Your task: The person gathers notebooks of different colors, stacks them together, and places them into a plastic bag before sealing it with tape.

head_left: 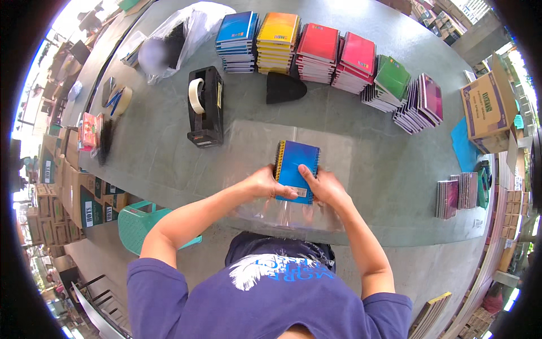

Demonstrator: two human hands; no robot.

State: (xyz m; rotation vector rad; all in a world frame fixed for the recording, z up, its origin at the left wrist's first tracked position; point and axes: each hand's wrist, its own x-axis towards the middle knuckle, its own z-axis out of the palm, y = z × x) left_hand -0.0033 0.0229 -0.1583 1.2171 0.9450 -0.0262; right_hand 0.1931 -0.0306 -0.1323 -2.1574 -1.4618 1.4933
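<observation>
Both my hands grip a small stack of spiral notebooks with a blue notebook [298, 164] on top, near the table's front edge. A yellow coil edge shows along its left side, so at least one other notebook seems to lie beneath. My left hand [267, 183] closes on the left side, thumb over the lower cover by a white label. From the right, my right hand [327, 185] holds the other edge, its thumb pressed on the cover. Under the stack and my hands lies a clear plastic sheet or bag [333, 147].
Beyond are stacks of blue notebooks [236, 28], yellow notebooks [278, 27], red, green and purple ones. A black tape dispenser [212, 107] stands left of the plastic. A black rounded object [285, 88] lies before the stacks. An open cardboard box [486, 107] sits right.
</observation>
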